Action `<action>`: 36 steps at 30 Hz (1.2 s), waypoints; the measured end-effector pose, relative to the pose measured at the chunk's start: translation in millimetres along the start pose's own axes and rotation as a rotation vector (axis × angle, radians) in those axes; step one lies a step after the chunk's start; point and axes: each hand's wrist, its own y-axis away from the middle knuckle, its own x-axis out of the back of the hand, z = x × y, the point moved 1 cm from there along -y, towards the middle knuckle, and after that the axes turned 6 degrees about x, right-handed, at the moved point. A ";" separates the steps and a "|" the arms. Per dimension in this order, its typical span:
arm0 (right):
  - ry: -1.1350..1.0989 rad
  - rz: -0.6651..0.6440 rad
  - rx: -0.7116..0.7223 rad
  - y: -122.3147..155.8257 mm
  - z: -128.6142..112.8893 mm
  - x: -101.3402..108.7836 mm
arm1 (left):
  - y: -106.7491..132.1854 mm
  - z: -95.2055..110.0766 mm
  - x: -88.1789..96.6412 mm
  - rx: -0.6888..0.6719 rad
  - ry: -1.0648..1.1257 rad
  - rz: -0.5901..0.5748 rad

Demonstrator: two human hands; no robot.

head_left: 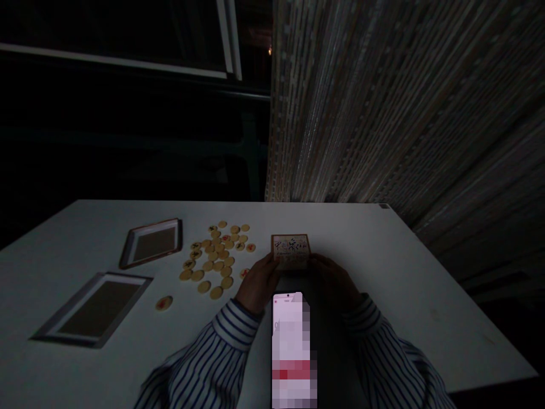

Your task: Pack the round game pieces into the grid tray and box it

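Observation:
My left hand (258, 281) and my right hand (334, 278) both grip the near edge of a small brown folded board or box (291, 249) printed with characters, held just above the white table (383, 272). Both arms wear blue-striped white sleeves. A lit phone (293, 349) with a blurred screen stands between my forearms. Left of my left hand lies a heap of several round yellow game pieces (217, 253) marked with red or black characters. A single piece (164, 303) lies apart, nearer to me.
Two shallow rectangular box halves lie on the table's left, one further back (151, 242), one closer (96, 308). A striped curtain (383, 96) hangs behind the table on the right. A dark window fills the back left. The room is dim.

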 end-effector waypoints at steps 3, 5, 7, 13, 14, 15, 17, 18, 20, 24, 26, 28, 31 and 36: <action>-0.058 0.016 0.004 -0.8 0.9 -2.9 | 0.2 -0.8 -0.6 0.032 0.031 -0.001; -0.097 0.010 0.009 -1.8 0.5 -3.9 | 0.1 -1.0 -0.7 0.035 0.056 -0.003; -0.117 0.014 0.007 -2.7 -0.5 -3.6 | -0.4 -0.9 -0.4 0.031 0.074 -0.010; -0.146 -0.002 0.020 -3.4 -2.8 -1.8 | -1.3 0.9 2.1 0.011 0.099 -0.035; -0.145 0.001 0.019 -3.5 -2.7 -1.8 | -1.3 1.1 2.4 0.014 0.091 -0.031; -0.145 0.005 0.019 -3.6 -2.6 -1.9 | -1.2 1.2 2.5 0.020 0.078 -0.026; -0.153 0.016 0.024 -4.0 -2.3 -2.3 | -0.9 0.9 2.1 0.029 0.048 -0.016; -0.159 0.023 0.027 -4.2 -2.2 -2.5 | -0.8 0.6 1.8 0.029 0.034 -0.010; -0.171 0.020 0.032 -4.2 -1.9 -3.3 | -0.7 -0.2 0.9 0.023 0.010 0.002; -0.146 -0.001 0.021 -2.3 -0.2 -5.9 | -0.5 -2.3 -0.6 0.001 -0.009 0.023; -0.124 0.007 0.020 -1.0 0.9 -7.4 | -0.3 -3.2 -1.3 -0.007 -0.004 0.024; -0.105 0.030 0.030 -0.2 1.8 -8.8 | -0.2 -3.7 -1.8 -0.005 -0.003 0.019; -0.083 0.066 0.047 0.1 2.4 -10.3 | 0.0 -3.7 -2.2 0.004 -0.009 0.016; -0.056 0.028 0.036 -0.3 3.5 -11.6 | -0.5 -4.1 -3.4 0.000 -0.018 0.030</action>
